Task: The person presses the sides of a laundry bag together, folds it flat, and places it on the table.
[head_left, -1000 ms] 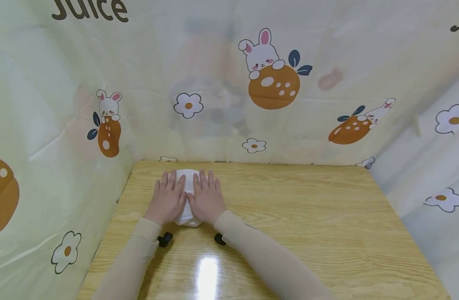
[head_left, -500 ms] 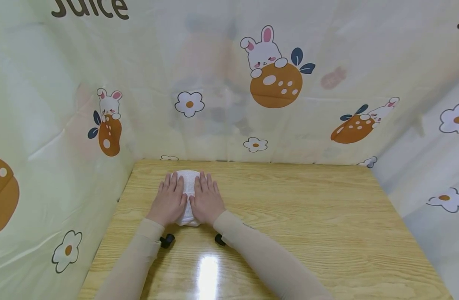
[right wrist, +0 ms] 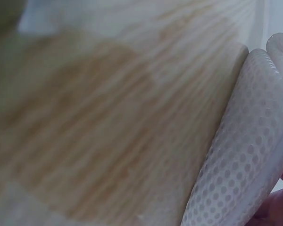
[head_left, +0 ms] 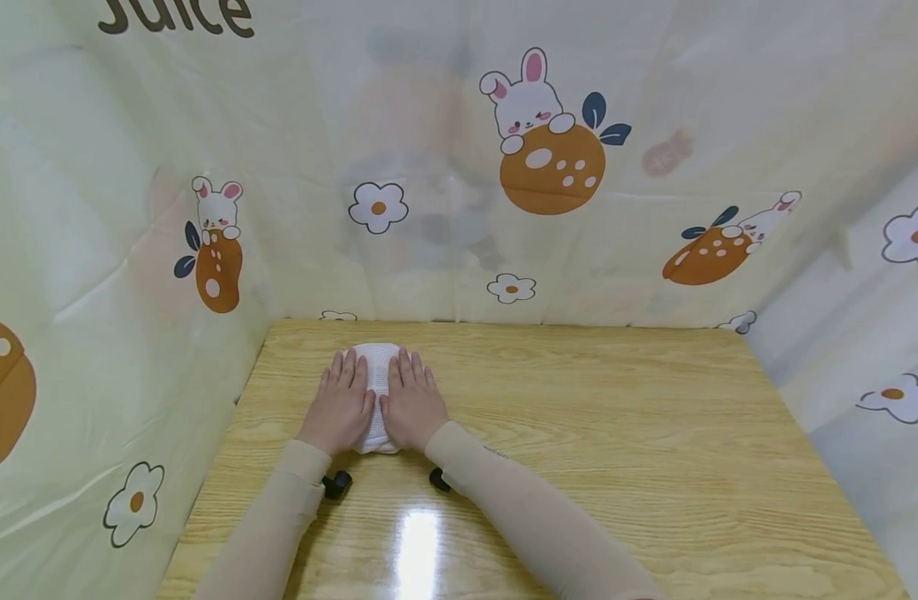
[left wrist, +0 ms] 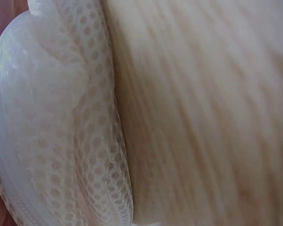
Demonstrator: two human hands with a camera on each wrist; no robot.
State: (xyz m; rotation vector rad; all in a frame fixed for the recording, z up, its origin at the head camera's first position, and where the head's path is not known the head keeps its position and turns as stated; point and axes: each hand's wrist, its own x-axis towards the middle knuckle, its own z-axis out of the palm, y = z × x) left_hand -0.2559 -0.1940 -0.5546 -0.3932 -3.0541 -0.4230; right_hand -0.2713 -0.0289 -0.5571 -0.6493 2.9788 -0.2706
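Note:
A white mesh laundry bag (head_left: 378,379) lies folded into a small bundle on the wooden table, left of the middle. Flat on its left side rests my left hand (head_left: 339,407), fingers straight and pointing away from me. My right hand (head_left: 415,407) presses the right side the same way, its thumb close to the left thumb. The left wrist view has the bag's honeycomb mesh (left wrist: 96,122) and a pale zipper-like band (left wrist: 4,117) up close. In the right wrist view, the folded mesh edge (right wrist: 240,127) stands over the tabletop, with fingers (right wrist: 276,207) just showing at the corner.
The wood-grain table (head_left: 616,433) stretches far to the right. Behind it and on both sides hang pale curtains (head_left: 429,150) printed with rabbits, oranges and flowers. A black wrist camera mount (head_left: 337,485) shows under the left sleeve, and another (head_left: 440,479) by the right.
Both hands and the laundry bag have slid very slightly towards me. The hands keep their flat pose on the bag. The head view has shifted a little.

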